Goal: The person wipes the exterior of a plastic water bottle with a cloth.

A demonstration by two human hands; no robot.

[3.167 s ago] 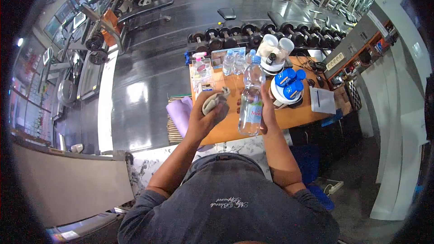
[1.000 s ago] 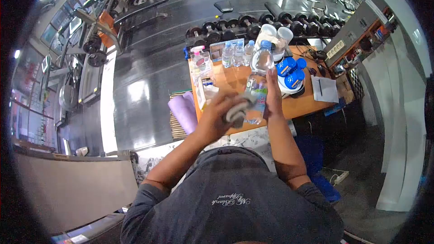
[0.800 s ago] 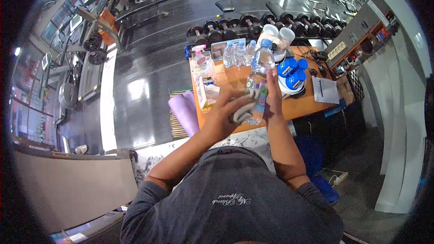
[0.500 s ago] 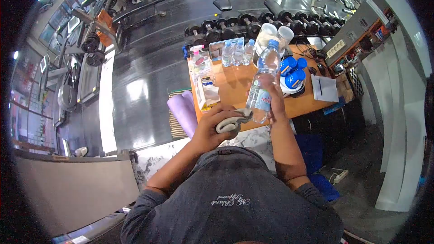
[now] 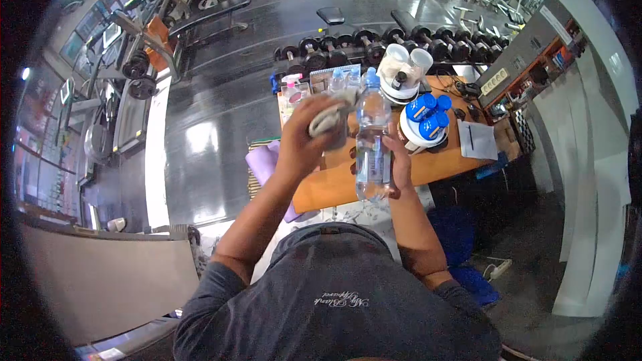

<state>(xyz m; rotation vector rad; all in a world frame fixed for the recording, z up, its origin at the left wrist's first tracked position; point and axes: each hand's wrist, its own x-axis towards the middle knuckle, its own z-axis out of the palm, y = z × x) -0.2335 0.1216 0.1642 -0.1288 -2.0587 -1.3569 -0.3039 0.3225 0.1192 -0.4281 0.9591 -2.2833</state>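
Observation:
Upright over the wooden table (image 5: 428, 166) is a large clear water bottle (image 5: 372, 150) with a blue cap. My right hand (image 5: 398, 166) is wrapped round its lower right side. A grey folded cloth (image 5: 328, 120) is bunched in the fingers of my left hand (image 5: 304, 135), just left of the bottle's upper part. Behind the cloth, smaller water bottles (image 5: 338, 81) are partly hidden. To the right of the large bottle, blue-lidded containers (image 5: 422, 108) sit on a white tub.
White tub with clear cups (image 5: 400, 80) at the table's back; paper with a pen (image 5: 477, 140) at right. A spray bottle (image 5: 291, 87) stands at left, a purple mat (image 5: 263, 162) beside the table. Dumbbells (image 5: 314, 53) line up behind.
My left hand has lifted the cloth up and forward. The large bottle has turned more upright and shifted slightly left and down in my right hand.

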